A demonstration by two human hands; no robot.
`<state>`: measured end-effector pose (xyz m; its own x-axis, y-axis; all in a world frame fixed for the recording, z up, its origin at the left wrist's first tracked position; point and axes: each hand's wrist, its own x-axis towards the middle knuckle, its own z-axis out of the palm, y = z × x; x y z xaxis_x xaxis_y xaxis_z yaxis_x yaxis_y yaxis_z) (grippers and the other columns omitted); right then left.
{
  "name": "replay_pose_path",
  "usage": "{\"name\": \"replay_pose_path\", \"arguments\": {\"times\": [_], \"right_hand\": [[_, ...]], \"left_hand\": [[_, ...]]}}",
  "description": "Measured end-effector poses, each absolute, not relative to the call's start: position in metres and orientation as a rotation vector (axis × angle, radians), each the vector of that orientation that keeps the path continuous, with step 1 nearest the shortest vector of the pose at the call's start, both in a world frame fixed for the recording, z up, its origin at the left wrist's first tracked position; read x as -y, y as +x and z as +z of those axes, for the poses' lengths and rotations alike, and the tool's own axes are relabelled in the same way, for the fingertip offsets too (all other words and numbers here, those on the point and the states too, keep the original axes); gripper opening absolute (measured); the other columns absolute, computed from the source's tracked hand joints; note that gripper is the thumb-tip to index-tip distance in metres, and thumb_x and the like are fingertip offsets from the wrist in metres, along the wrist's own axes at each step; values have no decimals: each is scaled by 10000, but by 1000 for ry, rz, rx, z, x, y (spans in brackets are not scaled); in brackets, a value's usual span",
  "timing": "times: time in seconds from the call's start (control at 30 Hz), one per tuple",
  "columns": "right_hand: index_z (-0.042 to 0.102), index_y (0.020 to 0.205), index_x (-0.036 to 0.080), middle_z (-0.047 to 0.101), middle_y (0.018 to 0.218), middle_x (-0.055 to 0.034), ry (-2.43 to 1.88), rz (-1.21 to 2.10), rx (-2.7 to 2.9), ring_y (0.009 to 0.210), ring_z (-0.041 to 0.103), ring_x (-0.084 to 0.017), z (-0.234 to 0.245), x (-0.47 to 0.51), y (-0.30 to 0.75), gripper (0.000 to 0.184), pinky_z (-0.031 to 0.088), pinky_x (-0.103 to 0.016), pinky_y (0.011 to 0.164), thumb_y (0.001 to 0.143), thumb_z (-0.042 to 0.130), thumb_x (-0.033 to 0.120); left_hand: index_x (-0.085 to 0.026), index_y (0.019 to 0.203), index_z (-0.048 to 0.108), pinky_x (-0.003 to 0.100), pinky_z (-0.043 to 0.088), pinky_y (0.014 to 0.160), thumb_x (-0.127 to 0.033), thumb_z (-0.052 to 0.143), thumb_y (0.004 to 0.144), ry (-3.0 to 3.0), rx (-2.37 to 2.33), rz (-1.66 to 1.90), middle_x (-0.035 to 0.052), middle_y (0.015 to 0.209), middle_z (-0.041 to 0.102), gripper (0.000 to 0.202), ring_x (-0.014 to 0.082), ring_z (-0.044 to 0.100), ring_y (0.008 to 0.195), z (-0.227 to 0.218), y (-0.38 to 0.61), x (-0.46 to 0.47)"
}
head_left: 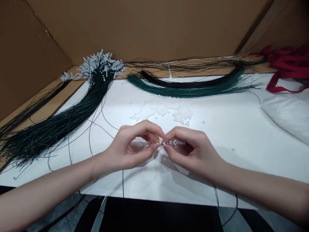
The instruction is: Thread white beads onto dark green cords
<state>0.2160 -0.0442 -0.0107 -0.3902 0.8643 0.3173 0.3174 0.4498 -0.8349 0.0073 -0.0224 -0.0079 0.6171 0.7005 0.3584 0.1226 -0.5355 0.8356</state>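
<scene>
Both hands meet over the middle of a white sheet [236,126]. My left hand [135,145] pinches one end of a thin dark wire between thumb and forefinger. Right beside it, my right hand [193,145] pinches the same wire, where a row of small white beads [177,142] runs back under its fingers. Part of the beaded wire is hidden by the right hand's fingers. Just beyond the hands, loose white beads [161,109] lie scattered in a patch on the sheet.
At the left lies a thick bundle of dark green wires [60,122] with white beaded tips [100,65]. Bare green wires [181,91] and black wires [189,83] curve across the back. Red ribbon [289,69] and a clear plastic bag [293,114] are at the right. Cardboard walls [151,24] enclose the back.
</scene>
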Motion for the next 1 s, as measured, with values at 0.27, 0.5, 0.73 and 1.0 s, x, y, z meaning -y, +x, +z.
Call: {"name": "replay_pose_path", "arguments": {"times": [0.27,0.5,0.73,1.0], "right_hand": [[662,847,129,557,663,30,-972,897,1922,488,370,-48,-10,45,218,155,298,-195,444,759,569,41],[650,818,128,544,658,31,-971,920,1927,495,366,-46,-11,44,218,61,294,-197,453,811,598,98],[628,784,134,427,588,70,-974,903,1922,468,316,-35,-13,44,217,85,262,-194,442,766,594,58],[626,762,129,373,556,83,-959,898,1911,455,304,-32,-11,45,217,80,249,-188,428,752,595,56]], "left_hand": [[-154,1096,576,221,521,740,-25,633,829,2013,-628,902,34,899,633,302,113,628,795,-8,7,22],[-151,1108,569,238,523,756,-17,625,828,2000,-617,884,35,891,636,316,120,629,803,-8,7,20],[-152,1076,569,237,522,735,-17,635,820,1996,-634,893,28,881,623,297,116,622,784,-7,7,22],[-162,1030,569,254,525,726,-31,650,819,1989,-617,904,25,875,613,262,126,620,786,-6,8,22]]}}
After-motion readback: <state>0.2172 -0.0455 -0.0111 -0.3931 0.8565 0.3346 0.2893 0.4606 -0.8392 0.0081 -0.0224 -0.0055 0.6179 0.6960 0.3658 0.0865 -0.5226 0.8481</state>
